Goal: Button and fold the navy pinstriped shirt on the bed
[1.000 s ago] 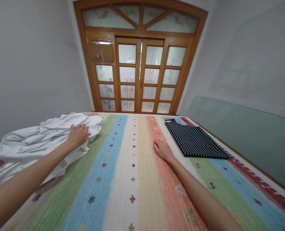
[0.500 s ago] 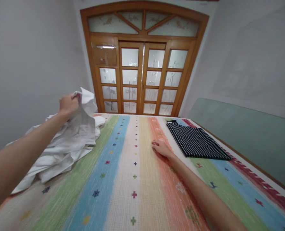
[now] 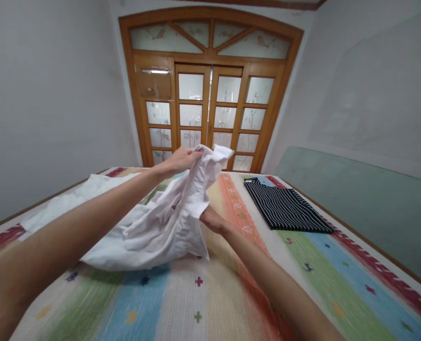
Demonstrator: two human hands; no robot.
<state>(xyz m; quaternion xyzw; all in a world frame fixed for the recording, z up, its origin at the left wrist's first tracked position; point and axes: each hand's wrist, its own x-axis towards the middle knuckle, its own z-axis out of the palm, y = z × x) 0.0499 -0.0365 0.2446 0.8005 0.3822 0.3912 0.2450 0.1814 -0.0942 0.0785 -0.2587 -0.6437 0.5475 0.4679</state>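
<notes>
My left hand is closed on the upper edge of a white shirt, lifting it over the middle of the bed. What looks like a collar sticks up beside the fingers, and the crumpled lower part trails onto the striped bedspread. Against the shirt's right edge is my right hand, lower than the left. Its fingers go behind the cloth, so their grip is hidden. Another white cloth lies spread at the left, partly behind my left forearm.
A folded black-and-white striped garment lies flat on the right of the bedspread. A pale green headboard-like panel runs along the right side. Wooden glazed doors stand beyond the far edge.
My left hand has carried the white shirt rightward from the left pile to the middle. My right hand has moved left to meet it. The cloth left behind now shows separately.
</notes>
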